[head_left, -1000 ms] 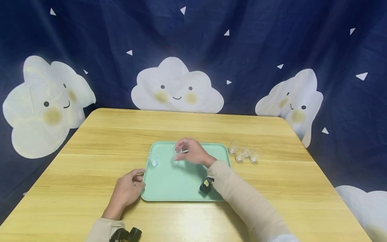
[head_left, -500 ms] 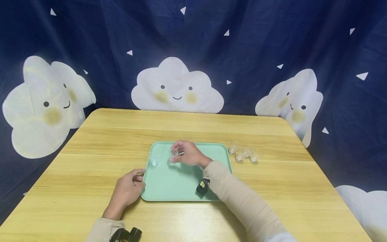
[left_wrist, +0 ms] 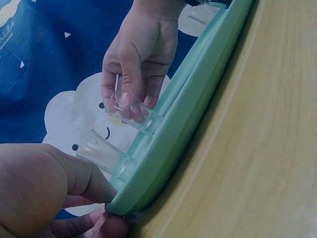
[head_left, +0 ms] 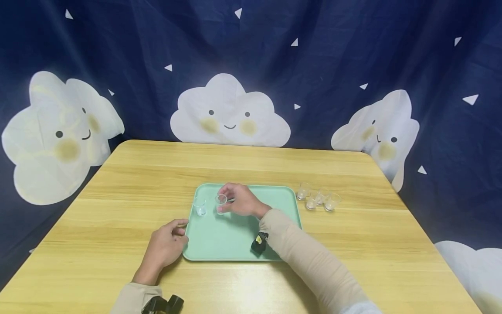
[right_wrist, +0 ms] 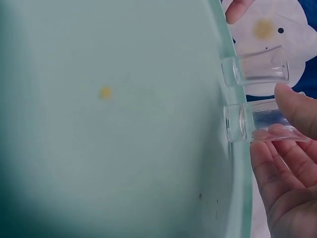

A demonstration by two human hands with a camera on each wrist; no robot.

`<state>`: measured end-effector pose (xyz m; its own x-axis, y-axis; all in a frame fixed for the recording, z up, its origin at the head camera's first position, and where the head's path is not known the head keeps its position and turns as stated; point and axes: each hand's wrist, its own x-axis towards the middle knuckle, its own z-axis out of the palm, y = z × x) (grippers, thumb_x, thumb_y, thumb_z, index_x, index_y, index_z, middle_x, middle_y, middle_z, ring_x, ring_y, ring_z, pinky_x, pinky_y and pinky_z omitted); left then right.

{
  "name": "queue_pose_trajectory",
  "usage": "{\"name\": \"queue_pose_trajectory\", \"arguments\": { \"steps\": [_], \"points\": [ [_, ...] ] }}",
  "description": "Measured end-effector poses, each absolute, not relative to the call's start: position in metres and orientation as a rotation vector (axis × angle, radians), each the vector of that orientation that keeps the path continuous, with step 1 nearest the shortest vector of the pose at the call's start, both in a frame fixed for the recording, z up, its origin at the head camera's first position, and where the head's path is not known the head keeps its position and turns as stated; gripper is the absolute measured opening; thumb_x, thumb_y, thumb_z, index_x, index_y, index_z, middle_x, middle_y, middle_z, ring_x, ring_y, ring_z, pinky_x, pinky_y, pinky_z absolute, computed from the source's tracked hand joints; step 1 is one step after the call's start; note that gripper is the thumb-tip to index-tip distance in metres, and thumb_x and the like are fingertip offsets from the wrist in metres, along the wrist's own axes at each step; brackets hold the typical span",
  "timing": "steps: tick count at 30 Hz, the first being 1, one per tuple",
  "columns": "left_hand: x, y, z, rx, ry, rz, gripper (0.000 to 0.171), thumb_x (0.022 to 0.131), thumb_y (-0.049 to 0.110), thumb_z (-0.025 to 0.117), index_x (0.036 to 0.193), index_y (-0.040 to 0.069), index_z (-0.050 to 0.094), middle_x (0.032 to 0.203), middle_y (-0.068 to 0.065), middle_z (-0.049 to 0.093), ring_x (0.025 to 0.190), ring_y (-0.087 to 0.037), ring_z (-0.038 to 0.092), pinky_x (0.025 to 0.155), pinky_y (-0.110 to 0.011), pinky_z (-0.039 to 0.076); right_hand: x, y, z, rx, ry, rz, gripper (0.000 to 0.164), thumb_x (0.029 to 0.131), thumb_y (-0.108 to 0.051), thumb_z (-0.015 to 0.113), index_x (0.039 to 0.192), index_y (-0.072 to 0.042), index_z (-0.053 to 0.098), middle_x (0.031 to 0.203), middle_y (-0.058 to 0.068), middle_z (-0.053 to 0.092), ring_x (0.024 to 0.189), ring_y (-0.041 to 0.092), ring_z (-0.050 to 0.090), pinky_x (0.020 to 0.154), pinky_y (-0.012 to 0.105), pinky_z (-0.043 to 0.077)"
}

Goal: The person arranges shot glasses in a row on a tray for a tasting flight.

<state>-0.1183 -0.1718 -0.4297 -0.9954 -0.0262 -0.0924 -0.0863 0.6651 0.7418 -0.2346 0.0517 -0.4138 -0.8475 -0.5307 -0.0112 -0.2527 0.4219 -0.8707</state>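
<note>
My right hand (head_left: 241, 201) holds a small clear shot glass (head_left: 221, 199) between thumb and fingers over the left half of the green tray (head_left: 231, 244). In the right wrist view the base of the held glass (right_wrist: 235, 122) is close over the tray, and the glass looks upright. A second shot glass (head_left: 200, 206) stands on the tray just left of it, near the left rim; a narrow gap separates the two glasses. My left hand (head_left: 166, 244) is at the tray's left edge, with the thumb and fingers (left_wrist: 111, 225) at its rim in the left wrist view.
Several more clear shot glasses (head_left: 331, 203) stand grouped on the wooden table (head_left: 353, 253) just right of the tray. A dark blue curtain (head_left: 251, 43) printed with clouds hangs behind the table.
My right hand has carried the shot glass left and slightly nearer, towards the glass standing on the tray. My left hand and the glasses at the right have stayed put.
</note>
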Motion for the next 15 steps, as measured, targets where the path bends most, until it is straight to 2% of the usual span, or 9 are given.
{"name": "queue_pose_trajectory", "arguments": {
  "steps": [15],
  "points": [
    [-0.1188,-0.1726,-0.4305,-0.095,2.793,1.25,0.042,0.086,0.005,0.059,0.128,0.0,0.059,0.098,-0.008,0.063,0.081,-0.02,0.056,0.067,-0.033,0.045,-0.2345,0.0445,-0.4146,-0.68,2.418,-1.359,0.035,0.076,-0.008,0.082,0.106,-0.008,0.063,0.098,0.0,0.066,0.096,0.014,0.063,0.082,0.022,0.05]
  ]
}}
